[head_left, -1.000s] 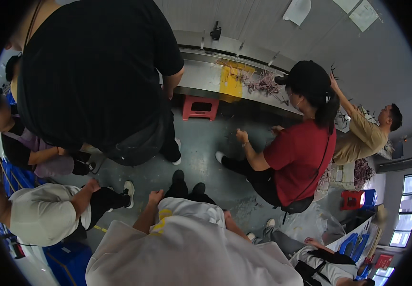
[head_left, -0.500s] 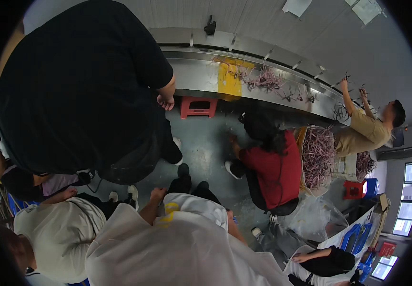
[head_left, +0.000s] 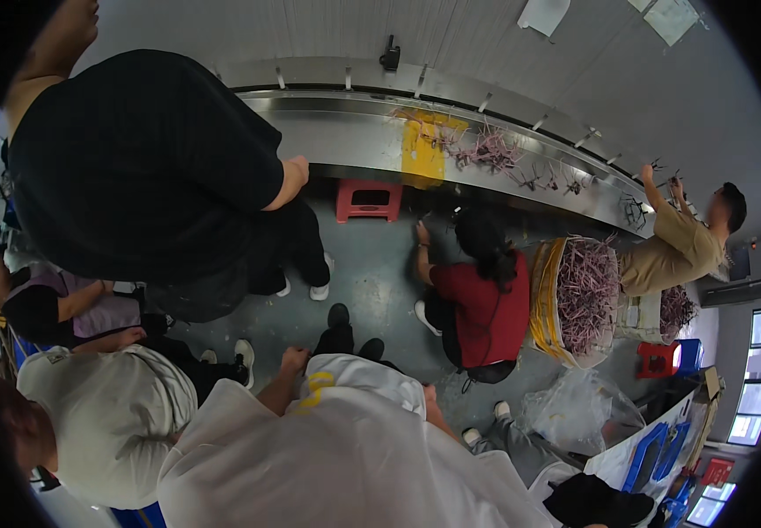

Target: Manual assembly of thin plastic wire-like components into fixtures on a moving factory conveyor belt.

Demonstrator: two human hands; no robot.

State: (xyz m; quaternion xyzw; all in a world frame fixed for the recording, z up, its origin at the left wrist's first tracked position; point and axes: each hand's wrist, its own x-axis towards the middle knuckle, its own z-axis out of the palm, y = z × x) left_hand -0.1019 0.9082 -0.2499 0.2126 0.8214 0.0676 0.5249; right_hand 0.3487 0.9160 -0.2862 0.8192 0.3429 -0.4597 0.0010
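Note:
My left hand (head_left: pixel 294 359) is curled in a loose fist beside my left thigh, next to the hem of my white shirt (head_left: pixel 354 440); I see nothing in it. My right hand (head_left: pixel 430 396) is at the other side of the shirt's hem, partly covered by it, and its fingers cannot be made out. Below my hands, my dark shoes (head_left: pixel 338 315) stand on the grey floor (head_left: pixel 367 264). Neither hand touches the metal bench (head_left: pixel 336 132) ahead, where bundles of pinkish cable pieces (head_left: pixel 490 150) lie beside a yellow patch (head_left: pixel 422 145).
A person in black (head_left: pixel 143 167) stands ahead left; one in red (head_left: pixel 486 308) crouches ahead right. A person in tan (head_left: pixel 684 233) reaches up. Large sacks (head_left: pixel 556 299) hold cable pieces. A red stool (head_left: pixel 369 201) stands under the bench. Others sit at left.
The person in black has shifted, one forearm now up near the bench edge. The crouching person in red has turned, with an arm toward the bench. My hands stay nearly still.

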